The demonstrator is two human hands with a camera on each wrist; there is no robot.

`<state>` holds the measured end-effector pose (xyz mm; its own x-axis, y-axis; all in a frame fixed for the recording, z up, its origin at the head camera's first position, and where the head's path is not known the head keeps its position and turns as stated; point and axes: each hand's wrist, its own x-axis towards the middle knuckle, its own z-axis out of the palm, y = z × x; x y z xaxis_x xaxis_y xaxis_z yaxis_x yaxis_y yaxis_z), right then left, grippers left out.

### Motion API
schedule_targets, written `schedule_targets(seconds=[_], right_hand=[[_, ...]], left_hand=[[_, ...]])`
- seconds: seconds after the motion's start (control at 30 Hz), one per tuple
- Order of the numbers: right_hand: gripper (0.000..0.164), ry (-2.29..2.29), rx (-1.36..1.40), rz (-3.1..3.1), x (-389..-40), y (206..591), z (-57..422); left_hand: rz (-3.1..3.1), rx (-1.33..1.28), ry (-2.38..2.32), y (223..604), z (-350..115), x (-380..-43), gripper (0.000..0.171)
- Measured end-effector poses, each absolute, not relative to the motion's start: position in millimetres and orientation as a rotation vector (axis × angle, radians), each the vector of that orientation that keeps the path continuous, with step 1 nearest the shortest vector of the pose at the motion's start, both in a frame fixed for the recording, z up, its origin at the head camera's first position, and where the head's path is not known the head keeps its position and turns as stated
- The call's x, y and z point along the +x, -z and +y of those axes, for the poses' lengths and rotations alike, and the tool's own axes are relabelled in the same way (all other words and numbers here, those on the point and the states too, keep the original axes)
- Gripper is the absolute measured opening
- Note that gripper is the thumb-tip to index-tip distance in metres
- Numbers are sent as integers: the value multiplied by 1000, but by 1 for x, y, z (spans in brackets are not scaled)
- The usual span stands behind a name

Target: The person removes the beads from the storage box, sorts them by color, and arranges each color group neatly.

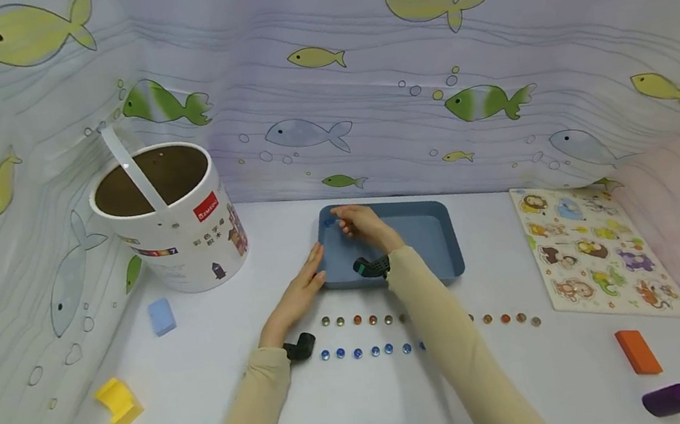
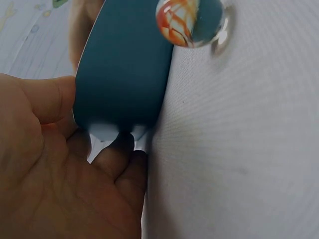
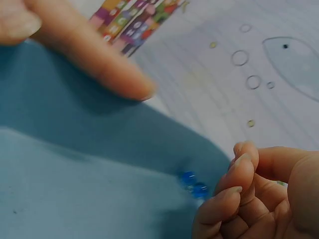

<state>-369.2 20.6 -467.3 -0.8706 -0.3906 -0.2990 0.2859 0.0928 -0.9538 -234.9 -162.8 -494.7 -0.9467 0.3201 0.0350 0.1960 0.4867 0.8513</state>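
Observation:
A blue-grey tray (image 1: 431, 246) lies on the white table. My left hand (image 1: 296, 299) rests against its left side, the fingers along the outer wall and the thumb (image 2: 57, 97) touching it near the front corner. Over the tray's back left corner, my right hand (image 1: 367, 226) has its fingers curled, with thumb and fingertips (image 3: 232, 177) together and nothing showing between them. Two blue marbles (image 3: 194, 184) lie in that corner, just beside the fingertips. In front of the tray run a row of brown and orange marbles (image 1: 372, 320) and a row of blue marbles (image 1: 375, 352).
A white bucket (image 1: 193, 241) with a handle stands at the back left, near a light blue block (image 1: 161, 316) and a yellow block (image 1: 119, 402). On the right are an animal puzzle board (image 1: 596, 250), an orange block (image 1: 638, 352) and a purple cylinder (image 1: 670, 400).

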Motion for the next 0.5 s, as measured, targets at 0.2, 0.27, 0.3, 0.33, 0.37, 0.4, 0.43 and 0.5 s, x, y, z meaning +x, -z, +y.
schedule_targets(seconds=[0.2, 0.27, 0.3, 0.33, 0.37, 0.4, 0.43, 0.5], right_hand=[[35, 1791, -32, 1914, -370, 479, 14], [35, 1772, -38, 1960, -371, 480, 11], [34, 1759, -33, 1986, -371, 479, 10], [34, 1744, -27, 2009, -371, 479, 9], [33, 1729, -19, 2032, -371, 479, 7], [32, 1719, -8, 2048, -371, 480, 6], [32, 1715, 1, 2064, -371, 479, 5], [30, 1708, 16, 2092, -370, 479, 2]], left_hand=[[2605, 437, -1461, 496, -161, -233, 56], [2612, 438, -1465, 496, -162, -234, 55], [2613, 441, -1463, 496, -162, -235, 55], [2612, 442, -1462, 496, -163, -235, 55], [2611, 441, -1463, 496, -163, -236, 55], [2610, 443, -1461, 497, -163, -236, 55], [2608, 445, -1460, 497, -163, -236, 55], [2609, 446, -1456, 497, -163, -237, 55]])
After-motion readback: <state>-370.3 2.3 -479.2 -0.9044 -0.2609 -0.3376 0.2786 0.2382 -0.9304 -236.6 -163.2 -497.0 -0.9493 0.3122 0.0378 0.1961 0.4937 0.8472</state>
